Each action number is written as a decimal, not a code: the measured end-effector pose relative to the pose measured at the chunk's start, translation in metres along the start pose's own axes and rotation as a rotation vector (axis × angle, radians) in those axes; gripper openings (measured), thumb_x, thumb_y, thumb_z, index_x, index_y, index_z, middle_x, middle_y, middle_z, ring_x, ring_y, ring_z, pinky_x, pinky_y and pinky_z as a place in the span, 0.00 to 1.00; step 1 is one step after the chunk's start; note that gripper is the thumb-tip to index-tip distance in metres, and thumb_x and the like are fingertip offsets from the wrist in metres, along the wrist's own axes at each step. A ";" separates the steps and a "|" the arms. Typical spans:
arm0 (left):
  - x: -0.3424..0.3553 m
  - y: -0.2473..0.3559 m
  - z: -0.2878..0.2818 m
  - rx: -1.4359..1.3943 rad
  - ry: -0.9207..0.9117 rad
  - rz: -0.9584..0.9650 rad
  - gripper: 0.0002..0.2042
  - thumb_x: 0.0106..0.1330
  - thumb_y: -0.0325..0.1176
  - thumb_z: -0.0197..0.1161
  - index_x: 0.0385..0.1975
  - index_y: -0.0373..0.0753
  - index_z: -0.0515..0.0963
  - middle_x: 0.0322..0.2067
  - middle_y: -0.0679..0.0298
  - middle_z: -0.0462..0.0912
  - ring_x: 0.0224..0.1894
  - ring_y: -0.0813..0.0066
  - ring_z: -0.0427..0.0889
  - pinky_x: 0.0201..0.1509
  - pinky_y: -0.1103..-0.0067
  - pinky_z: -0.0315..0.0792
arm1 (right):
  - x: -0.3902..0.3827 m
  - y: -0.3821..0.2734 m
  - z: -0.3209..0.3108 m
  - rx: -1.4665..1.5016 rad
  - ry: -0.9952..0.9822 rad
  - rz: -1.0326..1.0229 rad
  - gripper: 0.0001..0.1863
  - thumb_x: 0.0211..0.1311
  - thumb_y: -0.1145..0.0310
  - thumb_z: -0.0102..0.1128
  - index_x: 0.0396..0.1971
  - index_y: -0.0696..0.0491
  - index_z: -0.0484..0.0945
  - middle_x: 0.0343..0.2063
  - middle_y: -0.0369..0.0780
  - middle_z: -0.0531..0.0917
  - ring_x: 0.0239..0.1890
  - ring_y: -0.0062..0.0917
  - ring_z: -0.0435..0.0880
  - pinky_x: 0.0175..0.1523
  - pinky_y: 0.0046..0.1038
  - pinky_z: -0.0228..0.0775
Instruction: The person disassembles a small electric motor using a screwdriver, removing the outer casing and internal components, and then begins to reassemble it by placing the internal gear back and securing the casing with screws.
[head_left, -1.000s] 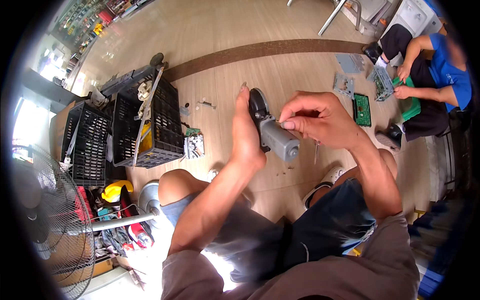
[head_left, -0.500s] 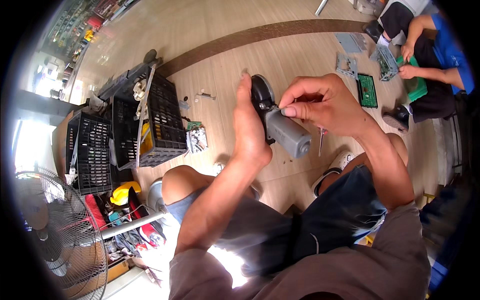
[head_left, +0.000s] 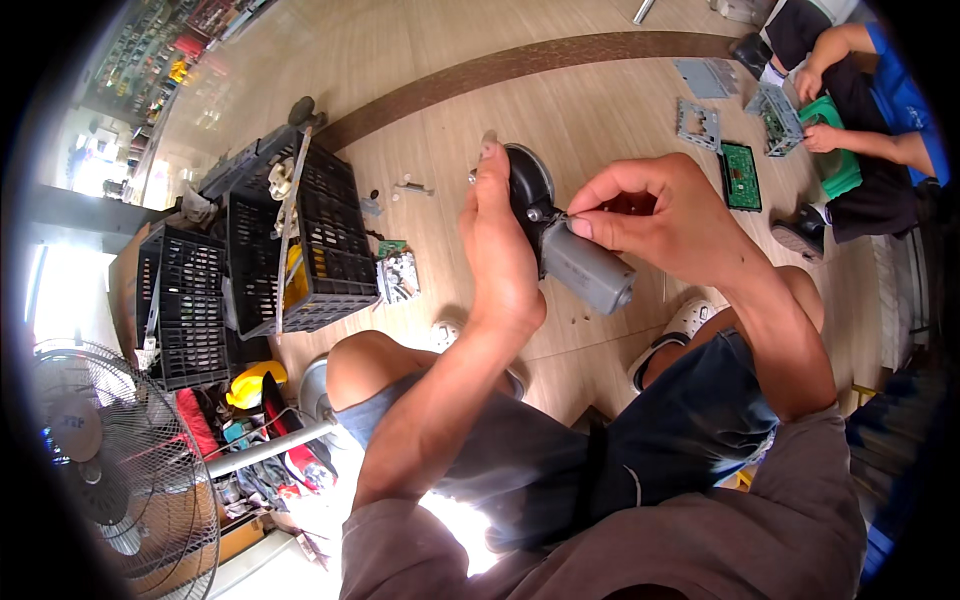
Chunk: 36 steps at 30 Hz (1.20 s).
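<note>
A geared electric motor (head_left: 585, 268), with a grey cylinder body and a round black gear housing, is held up over the floor. My left hand (head_left: 495, 245) is closed around the black housing from the left, its thumb raised along the side. My right hand (head_left: 665, 215) pinches with thumb and index finger at the joint between housing and cylinder, beside a small screw head. Whatever small part sits between those fingertips is too hidden to name.
Black plastic crates (head_left: 320, 240) stand at left, near a wire-caged fan (head_left: 110, 470) and a yellow object (head_left: 255, 385). Small metal parts lie on the floor. At right are a green circuit board (head_left: 740, 177), metal frames (head_left: 697, 124), and a person in blue handling a green basket (head_left: 840, 172).
The motor has tilted and shifted slightly right, with both hands still at it. A screwdriver on the floor beyond my right hand is now mostly hidden. The co-worker's hands have moved.
</note>
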<state>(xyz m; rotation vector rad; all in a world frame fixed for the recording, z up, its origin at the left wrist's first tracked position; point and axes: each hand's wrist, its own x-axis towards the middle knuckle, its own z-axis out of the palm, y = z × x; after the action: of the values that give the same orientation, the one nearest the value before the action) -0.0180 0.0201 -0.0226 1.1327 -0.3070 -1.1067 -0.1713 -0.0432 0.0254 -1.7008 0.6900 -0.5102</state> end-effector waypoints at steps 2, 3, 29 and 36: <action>-0.002 0.001 0.003 0.004 0.001 0.042 0.23 0.69 0.58 0.57 0.39 0.40 0.74 0.34 0.71 0.73 0.36 0.82 0.69 0.42 0.81 0.65 | -0.002 -0.001 -0.001 -0.034 0.027 0.006 0.08 0.57 0.73 0.67 0.34 0.62 0.84 0.26 0.38 0.86 0.29 0.16 0.81 0.37 0.21 0.74; -0.004 0.002 0.006 0.016 0.017 0.073 0.23 0.69 0.58 0.57 0.39 0.39 0.73 0.34 0.70 0.73 0.36 0.83 0.69 0.42 0.81 0.66 | -0.003 -0.002 -0.001 -0.033 0.028 0.004 0.08 0.57 0.73 0.67 0.34 0.62 0.84 0.26 0.38 0.86 0.29 0.16 0.81 0.37 0.21 0.74; -0.010 -0.001 0.009 0.062 0.055 0.137 0.21 0.71 0.56 0.58 0.37 0.41 0.71 0.31 0.71 0.72 0.32 0.85 0.69 0.36 0.82 0.66 | -0.006 0.011 0.008 -0.411 0.148 -0.280 0.11 0.59 0.67 0.60 0.26 0.60 0.82 0.23 0.48 0.81 0.25 0.39 0.81 0.31 0.34 0.69; -0.001 -0.015 -0.002 0.071 0.034 0.006 0.24 0.69 0.60 0.57 0.35 0.41 0.71 0.31 0.71 0.72 0.31 0.83 0.69 0.34 0.81 0.66 | -0.003 0.012 0.007 -0.317 0.126 -0.196 0.15 0.60 0.63 0.62 0.25 0.62 0.81 0.18 0.48 0.79 0.20 0.33 0.79 0.29 0.33 0.68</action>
<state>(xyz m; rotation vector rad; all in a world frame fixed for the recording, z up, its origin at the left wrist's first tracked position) -0.0253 0.0225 -0.0352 1.2114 -0.3256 -1.0773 -0.1708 -0.0380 0.0118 -2.0607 0.7271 -0.6768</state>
